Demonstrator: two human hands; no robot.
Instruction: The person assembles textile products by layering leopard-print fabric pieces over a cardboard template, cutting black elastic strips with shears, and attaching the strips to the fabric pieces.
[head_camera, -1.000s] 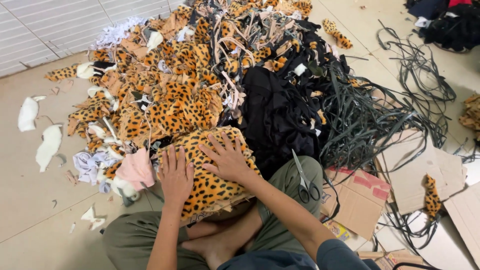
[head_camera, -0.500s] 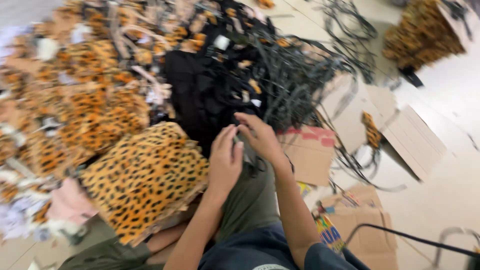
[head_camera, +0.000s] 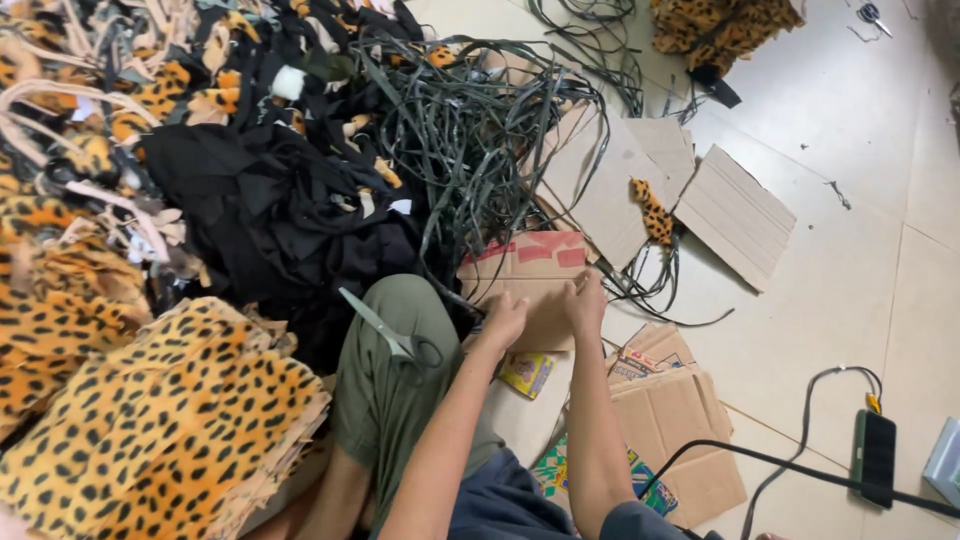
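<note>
My left hand (head_camera: 503, 318) and my right hand (head_camera: 585, 298) both rest on a flat brown cardboard piece (head_camera: 528, 278) on the floor, fingers bent and gripping its near edge. The cardboard lies right under my hands and reaches away from me. Scissors (head_camera: 390, 331) lie on my knee, just left of my left hand. Farther off is a tangle of dark strips (head_camera: 470, 130).
</note>
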